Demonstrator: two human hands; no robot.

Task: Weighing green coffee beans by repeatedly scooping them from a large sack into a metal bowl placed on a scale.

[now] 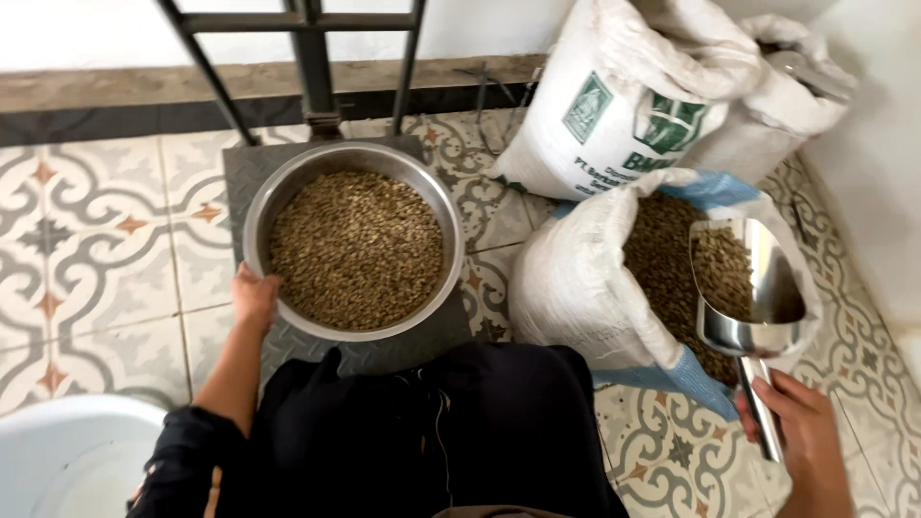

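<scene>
A: Nearest to the camera, where are the hands?

B: Well apart. The right hand (804,436) sits low on the right, fingers wrapped round the handle of a metal scoop (748,293), forearm angled up from the bottom edge.

A: And the scoop itself?

B: Tilted, holding some beans, its mouth over the open sack (585,288) of beans beside the knees.

A: The left?

B: The left hand (254,297) reaches forward on a straight arm, sleeve pushed up, fingers hooked on the near rim of the bowl (288,192).

A: Further out?

B: The bowl, full of beans, stands on a grey scale plate (240,158); beyond lies a closed sack (614,105) against the wall
</scene>
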